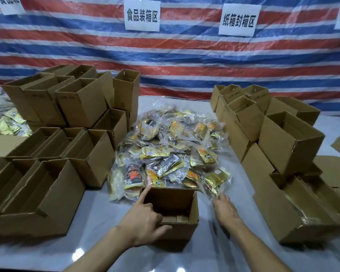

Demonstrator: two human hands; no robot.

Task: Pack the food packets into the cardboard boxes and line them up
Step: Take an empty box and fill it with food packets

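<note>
Where the white bench comes nearest to me, 1 open cardboard box stands just in front of a heap of food packets in gold, black and clear wrappers. My left hand grips the box's near left corner, with the thumb outside, curled fingers over the rim and the index finger straight along the left wall. My right hand reaches beside the box's right wall, fingertips at the heap's nearest packets. It is blurred, so I cannot tell whether it pinches anything. Stacked open boxes crowd the left and more boxes the right. A striped tarp with paper signs hangs behind.
</note>
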